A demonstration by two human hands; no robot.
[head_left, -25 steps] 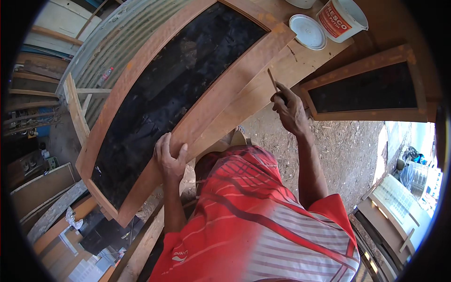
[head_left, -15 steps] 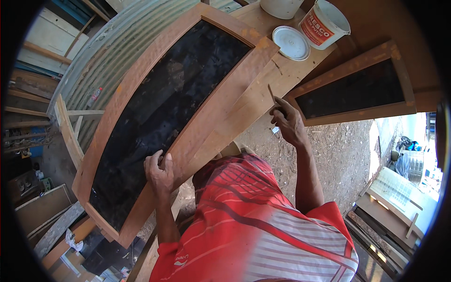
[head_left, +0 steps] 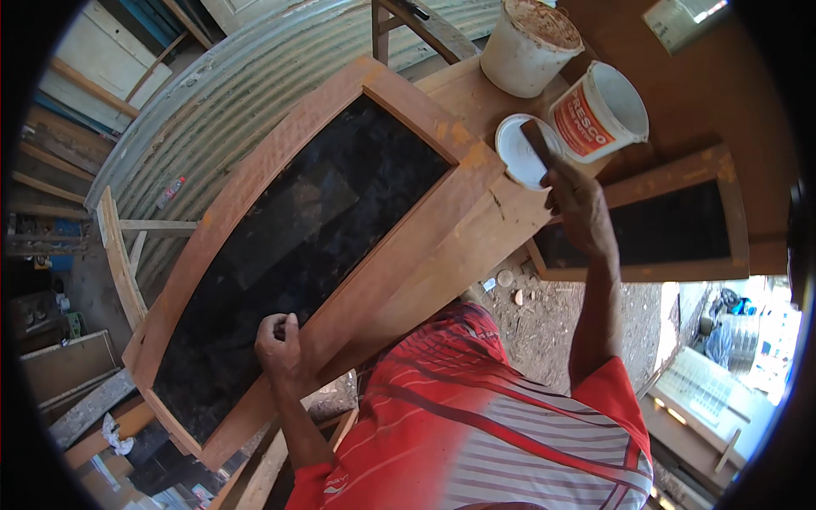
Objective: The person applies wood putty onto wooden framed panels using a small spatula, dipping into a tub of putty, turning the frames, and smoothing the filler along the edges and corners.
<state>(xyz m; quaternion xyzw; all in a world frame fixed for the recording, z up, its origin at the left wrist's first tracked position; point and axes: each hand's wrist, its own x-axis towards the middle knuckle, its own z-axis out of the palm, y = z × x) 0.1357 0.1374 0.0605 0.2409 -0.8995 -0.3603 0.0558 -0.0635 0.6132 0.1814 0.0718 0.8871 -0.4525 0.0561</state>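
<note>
"Wavy metal [head_left: 238, 127] stands past the table [head_left: 476, 246]. Where's the panel [head_left: 310, 246]?"

"Flat on the table, maybe to keep steady."

"And the hands?"

"The left hand [head_left: 280, 344] curls at the panel's near edge; I can't tell if it holds anything. The right hand [head_left: 578, 200] grips a flat stick [head_left: 535, 140] over the lid [head_left: 512, 151]."

"Why's the lid there?"

"Likely to be handy, beside the tubs [head_left: 523, 64]."

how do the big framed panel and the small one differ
The large panel lies on the bench; the small panel is beyond its right edge. The large panel fills more of the view than the small one. The left hand is over the large panel; the right forearm partly hides the small one. Both are dark panels framed in wood.
</note>
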